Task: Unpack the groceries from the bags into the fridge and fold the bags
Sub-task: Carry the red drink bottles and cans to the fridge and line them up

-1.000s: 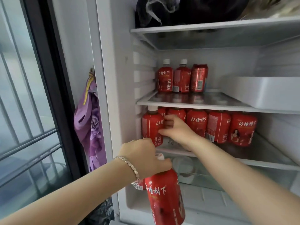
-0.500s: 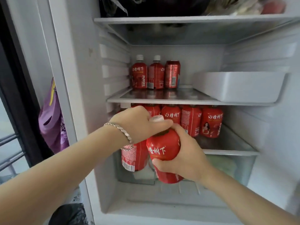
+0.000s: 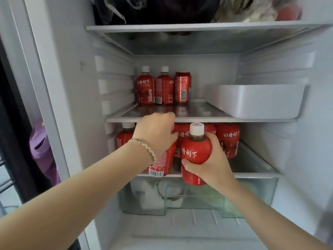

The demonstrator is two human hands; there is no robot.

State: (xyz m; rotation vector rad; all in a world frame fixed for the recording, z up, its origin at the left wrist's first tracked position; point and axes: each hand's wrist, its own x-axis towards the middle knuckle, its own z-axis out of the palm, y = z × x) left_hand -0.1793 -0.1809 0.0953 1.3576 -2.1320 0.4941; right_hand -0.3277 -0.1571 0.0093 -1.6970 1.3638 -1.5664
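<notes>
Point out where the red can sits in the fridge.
In the head view, the red can stands at the back of the middle shelf, right of two red bottles.

The front bottle [image 3: 196, 150] in the right hand [image 3: 214, 165] is showing 楂树下 in white and "358mL" near its base. The upper-shelf bottle [image 3: 145, 87] is carrying 山楂树下 above vertical "JUIGE", and the rightmost lower-shelf bottle [image 3: 228, 139] is displaying 山楂树下; barcode digits on the can [image 3: 182, 87] and the second bottle [image 3: 162, 165] in the left hand [image 3: 155, 134] are blurring beyond reading.

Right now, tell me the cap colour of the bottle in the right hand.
White cap, head view.
</notes>
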